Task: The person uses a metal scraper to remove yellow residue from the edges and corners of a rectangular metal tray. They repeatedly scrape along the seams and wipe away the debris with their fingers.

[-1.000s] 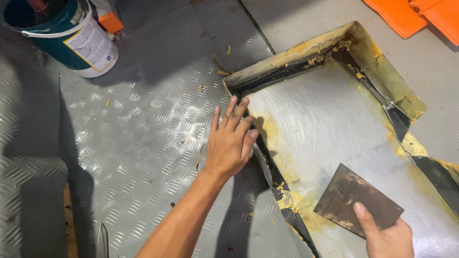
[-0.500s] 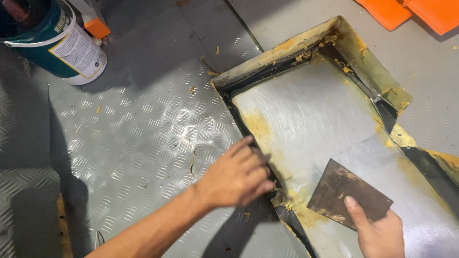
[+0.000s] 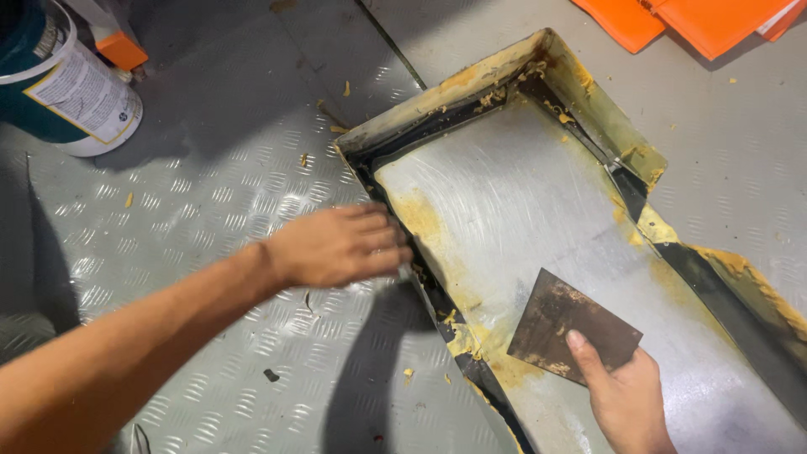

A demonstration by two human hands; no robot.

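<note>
Left hand (image 3: 340, 245) sat on the metal tray (image 3: 538, 193) edge, fingers together and curled; right hand (image 3: 626, 399) was pinching a rusty scraper blade (image 3: 572, 332) against the tray floor

left hand (image 3: 340, 245): lay palm-down at the near-left edge of the metal tray (image 3: 521, 193), fingertips at its dark rim
right hand (image 3: 626, 399): gripped a rusty flat scraper (image 3: 572, 336), thumb on top, blade resting on the tray bottom
tray: shiny base, yellow residue along walls and corners
floor (image 3: 210, 193): checker plate, yellow flakes scattered
far left: paint can (image 3: 63, 84)
far right: orange sheets (image 3: 689, 25)
</note>
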